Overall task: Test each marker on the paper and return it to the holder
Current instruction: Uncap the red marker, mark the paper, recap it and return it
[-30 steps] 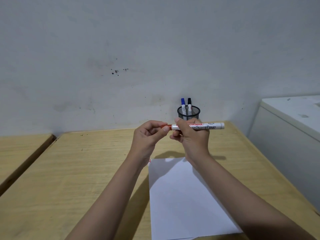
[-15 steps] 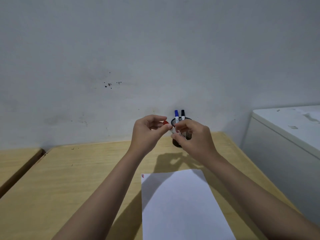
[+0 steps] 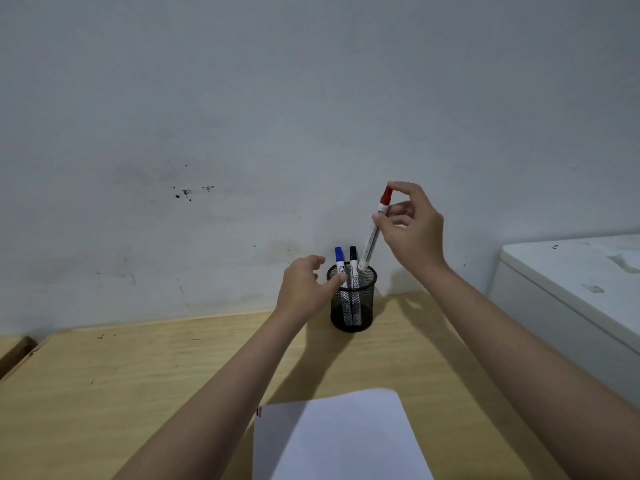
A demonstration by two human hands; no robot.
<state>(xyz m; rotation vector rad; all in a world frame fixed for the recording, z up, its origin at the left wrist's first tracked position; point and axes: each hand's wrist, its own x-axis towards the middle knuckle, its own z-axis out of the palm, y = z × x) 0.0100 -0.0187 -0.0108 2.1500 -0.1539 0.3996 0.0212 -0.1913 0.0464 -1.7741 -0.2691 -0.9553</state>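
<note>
A black mesh holder [image 3: 352, 308] stands at the back of the wooden table [image 3: 104, 393], against the wall. A blue-capped marker [image 3: 340, 263] and a black-capped marker [image 3: 353, 263] stand upright inside it. My right hand [image 3: 412, 226] pinches a capped red marker [image 3: 374, 227], tilted, with its lower end at the holder's rim. My left hand [image 3: 306, 287] is open, its fingertips touching the holder's left rim. A white sheet of paper [image 3: 339, 438] lies near me, with a small red mark [image 3: 259, 411] at its top left corner.
A white cabinet or appliance [image 3: 575, 292] stands close to the table's right edge. A second wooden surface [image 3: 10, 348] shows at the far left, across a gap. The grey wall rises directly behind the holder.
The red marker was horizontal between both hands. My right hand has since raised it and turned it upright over the holder; my left hand let go and moved to the holder's rim.
</note>
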